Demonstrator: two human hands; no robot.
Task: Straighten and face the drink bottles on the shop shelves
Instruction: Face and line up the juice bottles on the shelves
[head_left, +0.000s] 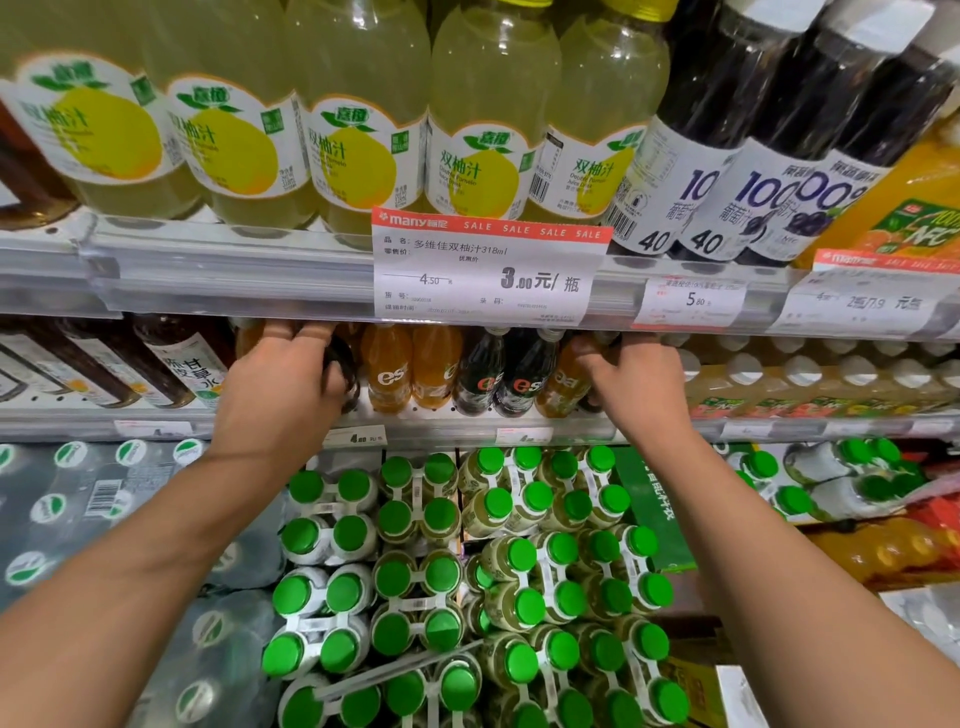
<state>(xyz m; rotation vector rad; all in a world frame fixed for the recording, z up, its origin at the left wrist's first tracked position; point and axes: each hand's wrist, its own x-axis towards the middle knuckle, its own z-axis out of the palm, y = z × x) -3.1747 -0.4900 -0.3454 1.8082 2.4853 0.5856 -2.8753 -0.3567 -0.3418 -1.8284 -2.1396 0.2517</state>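
On the middle shelf stands a row of small "es" soda bottles, orange ones (387, 371) and dark ones (480, 374). My left hand (283, 387) reaches under the upper shelf edge and is wrapped around a dark bottle (345, 369) at the row's left end. At the right end of the row, my right hand (636, 382) grips an orange bottle (563, 382). The tops of these bottles are hidden behind the price rail (234, 280).
The top shelf holds pale yellow pomelo juice bottles (358, 156) and dark grape juice bottles (727, 182), with a sale tag (488, 267) in front. Below are several packs of green-capped bottles (415, 571). Wrapped water packs (93, 519) lie lower left.
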